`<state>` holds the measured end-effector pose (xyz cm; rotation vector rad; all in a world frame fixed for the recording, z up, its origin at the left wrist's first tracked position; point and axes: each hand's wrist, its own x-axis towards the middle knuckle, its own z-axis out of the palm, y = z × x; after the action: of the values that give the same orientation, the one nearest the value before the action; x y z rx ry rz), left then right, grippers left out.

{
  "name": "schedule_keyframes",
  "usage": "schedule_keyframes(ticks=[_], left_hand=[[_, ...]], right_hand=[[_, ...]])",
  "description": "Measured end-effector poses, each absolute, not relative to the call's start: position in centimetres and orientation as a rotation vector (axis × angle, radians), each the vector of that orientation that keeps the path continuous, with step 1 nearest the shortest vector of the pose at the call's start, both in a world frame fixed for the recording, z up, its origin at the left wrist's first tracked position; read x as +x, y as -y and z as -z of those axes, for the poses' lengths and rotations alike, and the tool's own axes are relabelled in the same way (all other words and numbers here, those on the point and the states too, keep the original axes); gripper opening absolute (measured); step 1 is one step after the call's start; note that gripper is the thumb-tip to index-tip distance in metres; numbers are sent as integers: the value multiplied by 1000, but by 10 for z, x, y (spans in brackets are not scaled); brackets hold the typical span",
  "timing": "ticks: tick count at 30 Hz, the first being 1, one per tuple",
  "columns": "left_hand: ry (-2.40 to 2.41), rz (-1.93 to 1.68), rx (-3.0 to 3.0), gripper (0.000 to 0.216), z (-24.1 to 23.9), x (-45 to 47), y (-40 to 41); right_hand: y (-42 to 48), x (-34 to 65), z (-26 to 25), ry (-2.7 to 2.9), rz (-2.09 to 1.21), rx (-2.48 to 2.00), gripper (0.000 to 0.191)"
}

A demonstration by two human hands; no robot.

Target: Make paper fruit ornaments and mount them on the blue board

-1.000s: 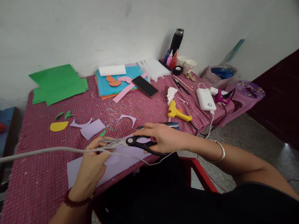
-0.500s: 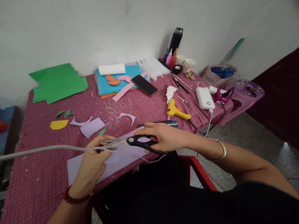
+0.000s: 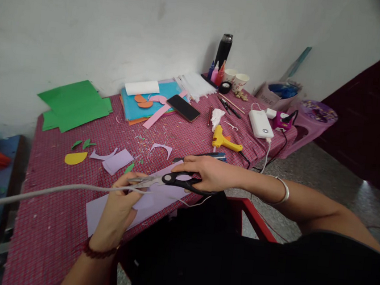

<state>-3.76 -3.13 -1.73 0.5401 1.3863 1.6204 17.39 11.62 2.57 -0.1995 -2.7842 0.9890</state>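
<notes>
Black-handled scissors are in my right hand, its fingers through and around the handle loops. The blades point left, slightly parted, with their tips at the fingers of my left hand. That hand is closed in a pinch by the blades, and a small lilac paper piece shows below its thumb. What lies between the fingertips is partly hidden. Beneath both hands, a large lilac sheet lies along the table's near edge. A pale cable crosses in front of my left hand.
Lilac offcuts, a yellow paper shape and green sheets lie to the left on the checked tablecloth. Farther back are a phone and coloured paper. To the right sit a yellow glue gun and a white power bank.
The scissors and my right hand have shifted very slightly to the right. My left hand keeps its pinch near the blade tips; the table items stay as they were.
</notes>
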Motion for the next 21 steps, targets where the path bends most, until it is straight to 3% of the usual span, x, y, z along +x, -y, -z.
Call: schedule_keyframes(ticks=[9, 17, 21], left_hand=[[-1254, -1625, 502, 24, 15, -41, 25], [-1036, -1667, 379, 24, 22, -83, -10], [-943, -1718, 292, 23, 32, -99, -21]], right_hand=[[-135, 168, -21, 2707, -1064, -302, 43], [-227, 116, 7, 2875, -362, -531, 44], [-251, 101, 27, 2881, -301, -448, 44]])
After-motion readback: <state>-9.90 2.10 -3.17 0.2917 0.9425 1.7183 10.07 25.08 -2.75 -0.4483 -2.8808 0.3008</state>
